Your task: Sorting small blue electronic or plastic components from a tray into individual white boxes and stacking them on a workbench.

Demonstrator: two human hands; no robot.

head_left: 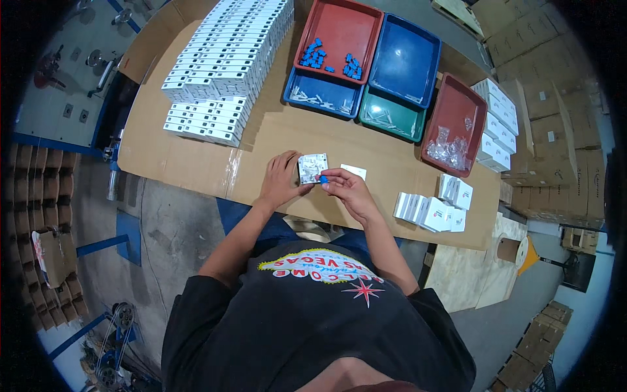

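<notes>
My left hand (281, 181) grips a white square electrical housing (312, 167) by its left side, its inner face with fine detail turned up. Between the thumb and fingers of my right hand (347, 191) is a small blue plastic piece (323, 179), touching the housing's lower right corner. A white flat cover plate (354, 171) lies on the cardboard just beyond my right hand. The blue piece looks like those lying in the red tray (339, 32) at the back.
Tall stacks of white housings (228, 59) stand back left. Behind my hands are blue trays (405, 59), a green tray (392, 116) with pale small parts and a red tray (441, 98) with clear bags. White units (431, 212) sit front right; white boxes (499, 127) stand at right.
</notes>
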